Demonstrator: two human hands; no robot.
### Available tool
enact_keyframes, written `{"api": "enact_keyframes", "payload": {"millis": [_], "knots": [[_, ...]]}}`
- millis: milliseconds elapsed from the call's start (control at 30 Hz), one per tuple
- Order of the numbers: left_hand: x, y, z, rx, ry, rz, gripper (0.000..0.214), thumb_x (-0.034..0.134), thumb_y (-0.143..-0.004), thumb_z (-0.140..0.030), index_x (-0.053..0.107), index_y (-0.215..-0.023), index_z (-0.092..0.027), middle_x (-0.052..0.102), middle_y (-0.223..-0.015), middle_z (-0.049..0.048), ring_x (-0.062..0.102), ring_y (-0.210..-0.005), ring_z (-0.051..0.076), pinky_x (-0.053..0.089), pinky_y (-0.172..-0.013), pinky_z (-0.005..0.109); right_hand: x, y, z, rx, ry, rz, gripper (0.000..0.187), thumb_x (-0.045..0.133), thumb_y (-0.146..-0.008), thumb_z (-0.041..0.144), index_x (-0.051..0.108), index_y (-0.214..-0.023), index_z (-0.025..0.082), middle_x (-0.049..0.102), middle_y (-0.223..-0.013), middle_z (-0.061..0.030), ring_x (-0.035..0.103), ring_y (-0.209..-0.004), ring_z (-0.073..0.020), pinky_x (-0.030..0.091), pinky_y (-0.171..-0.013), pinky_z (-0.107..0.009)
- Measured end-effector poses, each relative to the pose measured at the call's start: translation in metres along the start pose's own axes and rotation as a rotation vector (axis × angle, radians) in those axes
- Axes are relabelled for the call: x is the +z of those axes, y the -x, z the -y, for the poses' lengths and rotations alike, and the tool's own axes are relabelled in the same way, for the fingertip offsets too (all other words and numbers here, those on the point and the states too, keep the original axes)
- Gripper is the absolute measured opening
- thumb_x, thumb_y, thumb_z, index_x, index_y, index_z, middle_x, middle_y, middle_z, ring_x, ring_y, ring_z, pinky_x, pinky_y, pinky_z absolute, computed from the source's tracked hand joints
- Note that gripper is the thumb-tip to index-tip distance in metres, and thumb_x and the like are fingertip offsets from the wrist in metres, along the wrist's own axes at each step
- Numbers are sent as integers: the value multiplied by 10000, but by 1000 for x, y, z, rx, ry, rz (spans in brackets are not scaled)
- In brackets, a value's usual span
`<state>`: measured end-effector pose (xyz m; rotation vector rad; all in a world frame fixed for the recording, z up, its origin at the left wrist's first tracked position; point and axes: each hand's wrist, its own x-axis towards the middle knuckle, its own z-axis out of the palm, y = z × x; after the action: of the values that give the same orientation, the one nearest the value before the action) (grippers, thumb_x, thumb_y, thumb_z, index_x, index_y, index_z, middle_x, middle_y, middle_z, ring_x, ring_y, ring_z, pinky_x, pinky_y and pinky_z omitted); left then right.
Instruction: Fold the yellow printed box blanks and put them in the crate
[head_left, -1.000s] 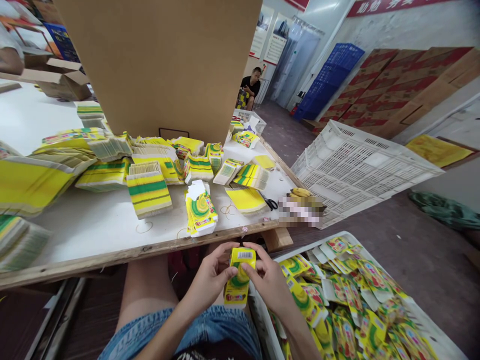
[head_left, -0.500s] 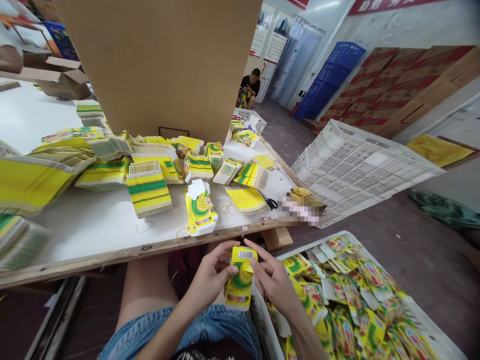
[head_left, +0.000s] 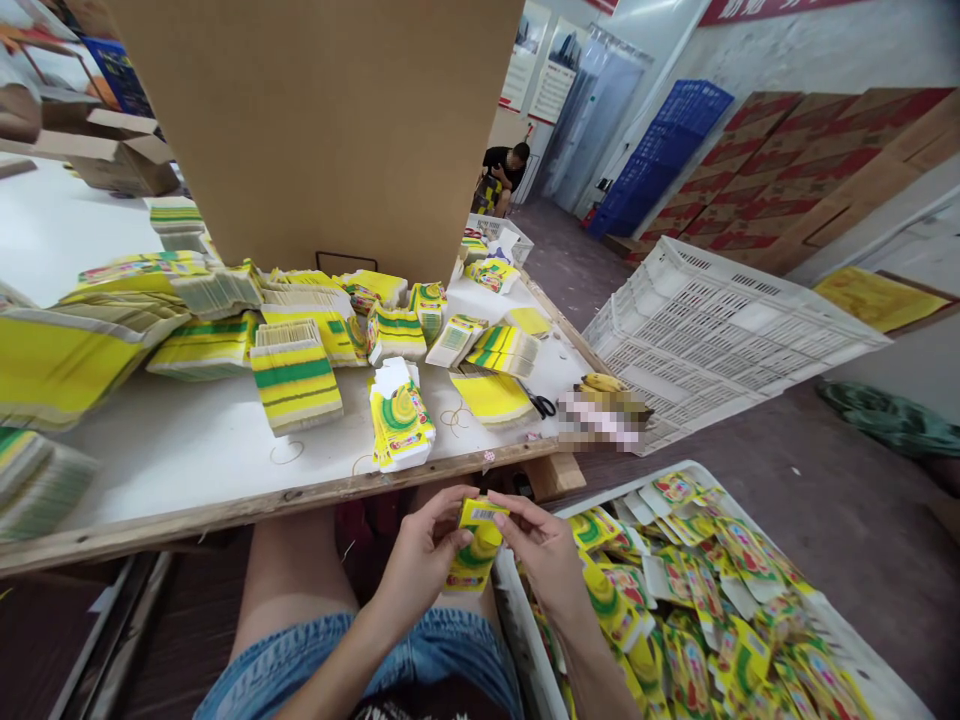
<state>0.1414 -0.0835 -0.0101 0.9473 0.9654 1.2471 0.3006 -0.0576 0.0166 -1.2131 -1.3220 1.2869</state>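
Note:
Above my lap, both hands grip one small yellow and green carton (head_left: 474,555) with a barcode near its upper end. My left hand (head_left: 425,550) pinches its left side, thumb across the front. At the upper right corner, my right hand (head_left: 538,545) has its thumb and fingers closed on the carton's edge. On the table just ahead lies a small pile of similar cartons (head_left: 403,415) with white flaps. To my right, a white crate (head_left: 701,470) holds many yellow cartons (head_left: 686,600).
Bundled stacks of flat cartons (head_left: 296,378) line the white table (head_left: 202,430) before a tall cardboard sheet (head_left: 322,130). Black scissors (head_left: 543,405) and bananas (head_left: 602,383) lie near the right edge. White crates (head_left: 720,330) stand beyond; a person (head_left: 504,170) sits farther back.
The carton has risen slightly and tilted, its lower end swinging left. My right hand's fingers have drawn in to its upper right corner. The table's contents look the same.

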Motion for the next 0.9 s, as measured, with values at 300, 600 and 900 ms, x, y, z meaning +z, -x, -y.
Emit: {"api": "enact_keyframes", "payload": {"millis": [300,600,900], "knots": [[3,0,0,-16,-65,28,437,687,-764,-175,622,-1196,-196,739,-1003,72,687,-897,214,553,-798,325,2,1,0,72,21,-38,347,770,-734,449,782,-979,204,778,-985,-92,712,-882,-260,575,-799,-385],[-46,-24,-18,504,-890,-368,430,579,-884,-256,555,-1310,-202,574,-1388,129,431,-1375,303,286,-1168,552,-90,5,8,-130,808,-256,270,652,-780,462,781,-865,240,697,-876,-103,618,-853,-289,494,-747,-405],[-83,-44,-13,487,-1073,-408,262,505,-924,-237,731,-1032,-160,710,-1207,119,651,-1158,270,524,-1018,450,-29,3,6,21,567,77,303,611,-834,446,742,-951,199,719,-850,-67,599,-710,-211,469,-669,-322]]}}
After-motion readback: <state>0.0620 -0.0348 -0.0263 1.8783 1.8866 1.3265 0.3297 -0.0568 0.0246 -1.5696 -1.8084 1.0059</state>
